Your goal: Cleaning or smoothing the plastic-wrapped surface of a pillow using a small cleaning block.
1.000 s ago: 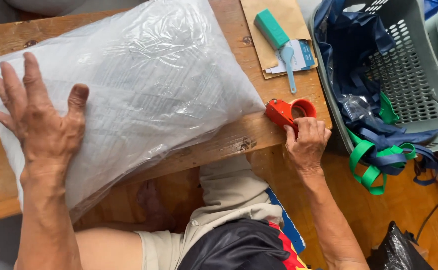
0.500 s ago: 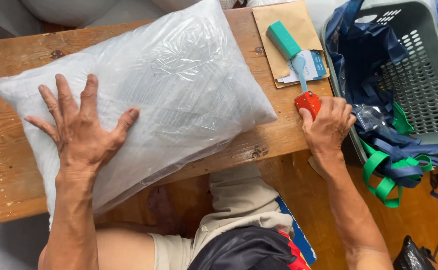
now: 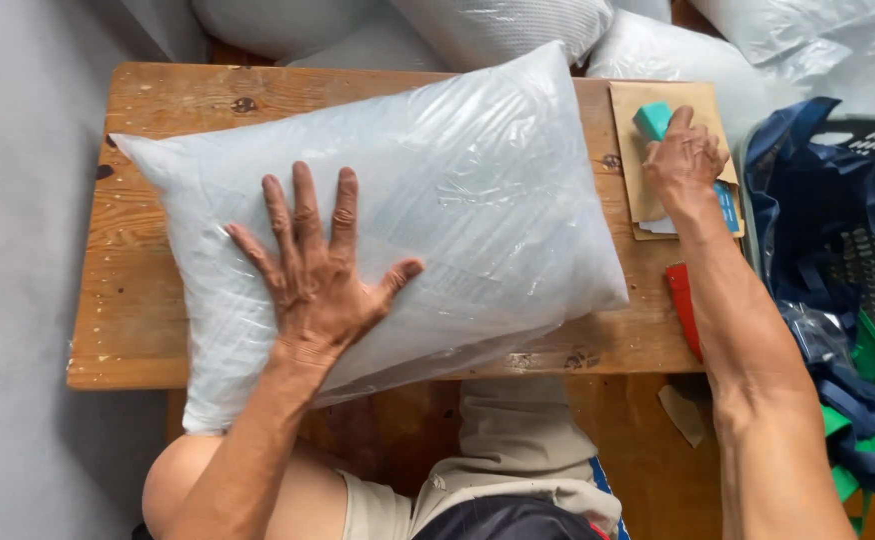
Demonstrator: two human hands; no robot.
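A pillow in clear plastic wrap lies across a small wooden table. My left hand rests flat on the pillow's near left part, fingers spread wide. My right hand is at the table's far right, its fingers closed over a teal-handled tool that lies on a brown envelope. A red tape dispenser sits on the table's right edge, partly hidden by my right forearm.
More plastic-wrapped pillows are piled behind the table. A grey laundry basket with dark blue and green bags stands at the right. My knees are under the table's near edge.
My right hand left the red tape dispenser and moved up to the teal tool. My left hand slid right toward the pillow's middle. The view shifted so that the table sits lower in frame.
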